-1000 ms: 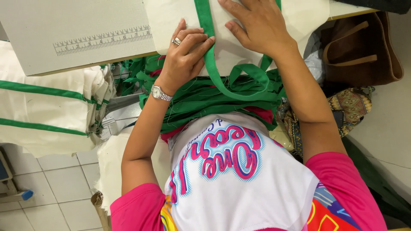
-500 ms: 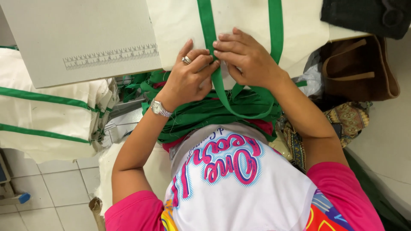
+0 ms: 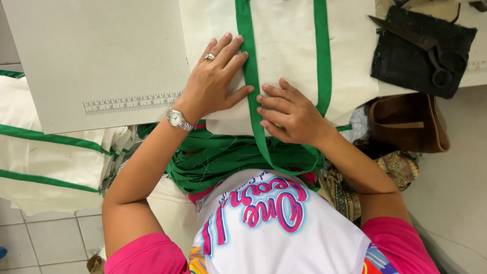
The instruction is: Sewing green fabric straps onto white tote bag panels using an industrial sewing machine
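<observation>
The green strap point(image 3: 252, 96) is pressed flat onto the cream bag point(image 3: 294, 56) by both open hands, left point(image 3: 215, 83) and right point(image 3: 289, 114), nothing gripped; best kept straight and unwrinkled.

The person wears a short-sleeved shirt point(image 3: 274, 228) with bright pink sleeves and a white front panel carrying looping pink lettering edged in blue, plus patches of orange, yellow and blue print low on the chest. Both forearms are bare. Just behind the left hand point(image 3: 215, 81), a silver metal-link wristwatch point(image 3: 177, 120) circles the wrist. A silver ring point(image 3: 209, 57) sits on one finger of that hand. The right hand point(image 3: 289, 114) is unadorned.
</observation>
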